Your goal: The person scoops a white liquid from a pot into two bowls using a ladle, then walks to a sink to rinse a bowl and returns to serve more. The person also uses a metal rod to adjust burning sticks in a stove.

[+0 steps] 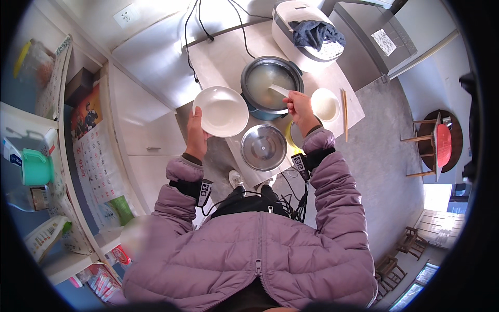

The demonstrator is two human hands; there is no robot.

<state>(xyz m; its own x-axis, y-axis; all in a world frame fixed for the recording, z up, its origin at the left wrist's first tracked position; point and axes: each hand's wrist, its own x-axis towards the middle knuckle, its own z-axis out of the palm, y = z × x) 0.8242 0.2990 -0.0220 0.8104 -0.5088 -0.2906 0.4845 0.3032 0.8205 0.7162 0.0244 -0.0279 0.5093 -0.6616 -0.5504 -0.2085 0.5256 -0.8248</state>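
Observation:
My left hand holds a white plate by its left rim, beside an electric cooking pot. No food shows on the plate. In my right hand is the handle of a pale spoon or ladle, its far end dipping into cloudy liquid in the pot. Something yellowish lies under the liquid near the utensil; I cannot tell what it is. Right of my right hand stands a white bowl, with a pair of wooden chopsticks beside it. A round lid of glass or metal lies at the table's near end.
A yellow-edged container is partly hidden under my right forearm. A white rice cooker with a dark cloth on top stands at the table's back right. Black power cords hang at the back left. A cabinet borders the left side.

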